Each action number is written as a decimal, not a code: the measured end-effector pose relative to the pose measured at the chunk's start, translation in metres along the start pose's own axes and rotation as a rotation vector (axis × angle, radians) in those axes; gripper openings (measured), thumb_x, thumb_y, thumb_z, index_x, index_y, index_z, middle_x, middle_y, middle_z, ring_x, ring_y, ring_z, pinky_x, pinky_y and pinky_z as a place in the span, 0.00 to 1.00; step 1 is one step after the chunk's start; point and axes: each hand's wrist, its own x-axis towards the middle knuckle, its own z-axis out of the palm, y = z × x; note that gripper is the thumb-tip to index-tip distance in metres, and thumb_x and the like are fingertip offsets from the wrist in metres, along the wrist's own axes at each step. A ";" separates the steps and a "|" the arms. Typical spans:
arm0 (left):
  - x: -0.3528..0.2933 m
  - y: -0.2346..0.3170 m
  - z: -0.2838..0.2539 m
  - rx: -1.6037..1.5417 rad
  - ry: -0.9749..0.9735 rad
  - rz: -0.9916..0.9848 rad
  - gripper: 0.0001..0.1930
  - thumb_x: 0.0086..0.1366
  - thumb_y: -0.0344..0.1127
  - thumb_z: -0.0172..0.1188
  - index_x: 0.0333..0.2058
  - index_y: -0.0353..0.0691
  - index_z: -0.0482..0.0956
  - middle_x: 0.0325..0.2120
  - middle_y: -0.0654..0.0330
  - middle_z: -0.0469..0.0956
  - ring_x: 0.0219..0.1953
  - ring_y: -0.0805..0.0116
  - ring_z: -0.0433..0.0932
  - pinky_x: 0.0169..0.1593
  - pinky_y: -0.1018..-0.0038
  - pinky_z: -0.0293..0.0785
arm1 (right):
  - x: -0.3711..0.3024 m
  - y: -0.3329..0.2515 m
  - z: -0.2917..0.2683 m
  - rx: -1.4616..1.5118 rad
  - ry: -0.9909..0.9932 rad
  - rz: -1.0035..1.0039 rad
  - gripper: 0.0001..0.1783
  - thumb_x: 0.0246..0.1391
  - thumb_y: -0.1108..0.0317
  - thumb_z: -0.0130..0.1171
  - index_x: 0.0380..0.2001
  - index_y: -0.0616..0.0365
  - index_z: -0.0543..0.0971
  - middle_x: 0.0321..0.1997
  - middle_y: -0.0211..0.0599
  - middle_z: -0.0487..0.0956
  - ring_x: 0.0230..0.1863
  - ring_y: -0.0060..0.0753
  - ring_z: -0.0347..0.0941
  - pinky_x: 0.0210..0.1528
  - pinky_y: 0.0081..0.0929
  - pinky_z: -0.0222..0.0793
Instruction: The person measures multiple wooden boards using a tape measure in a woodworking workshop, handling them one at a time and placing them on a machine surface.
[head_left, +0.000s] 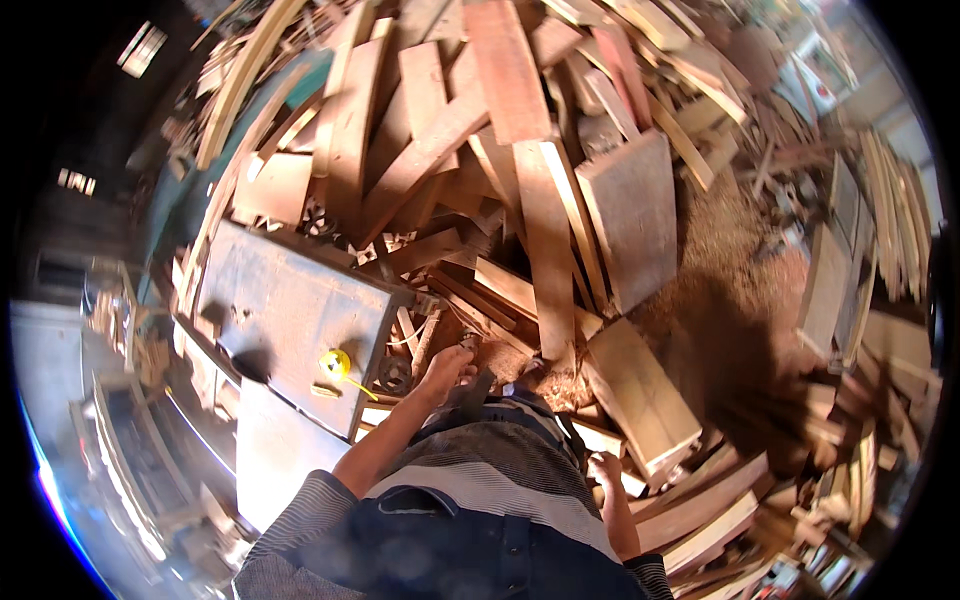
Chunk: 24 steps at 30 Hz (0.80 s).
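My left hand point(447, 377) reaches forward beside the table, in front of my body. Its fingers are curled, and whatever they may hold is too small to make out. My right hand point(604, 468) is low at my right side, close to the end of a thick wooden block point(645, 395). The fingers there are bent inward, and what lies in them is hidden. On the worn metal-topped table point(290, 290) to my left sits a yellow tape measure point(335, 363) with its blade partly out. A small wooden piece point(325, 391) lies beside it.
A large pile of loose boards point(430, 120) rises ahead, with a wide panel point(632, 220) leaning at its right. Sawdust point(715, 260) covers the floor on the right. More planks point(710, 510) lie near my right side, and thin slats point(895, 215) stand at the far right.
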 end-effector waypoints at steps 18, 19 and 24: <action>-0.014 -0.024 -0.001 0.282 0.131 0.255 0.10 0.68 0.39 0.61 0.34 0.39 0.73 0.27 0.65 0.75 0.32 0.75 0.75 0.34 0.74 0.73 | 0.144 -0.240 -0.112 -0.025 -0.066 -0.477 0.24 0.52 0.49 0.65 0.46 0.54 0.84 0.41 0.54 0.84 0.43 0.55 0.81 0.48 0.45 0.75; -0.003 -0.040 -0.013 0.232 0.120 0.277 0.10 0.66 0.38 0.63 0.33 0.39 0.75 0.26 0.66 0.75 0.29 0.77 0.73 0.33 0.75 0.71 | 0.131 -0.259 -0.097 -0.064 -0.070 -0.506 0.23 0.52 0.50 0.64 0.45 0.54 0.84 0.41 0.53 0.84 0.43 0.55 0.81 0.48 0.45 0.75; 0.018 -0.003 -0.013 0.482 0.174 0.363 0.16 0.59 0.43 0.65 0.33 0.34 0.76 0.25 0.50 0.76 0.30 0.60 0.77 0.36 0.63 0.72 | 0.125 -0.279 -0.077 -0.068 -0.115 -0.567 0.15 0.57 0.57 0.59 0.35 0.58 0.83 0.27 0.44 0.82 0.32 0.36 0.79 0.38 0.35 0.73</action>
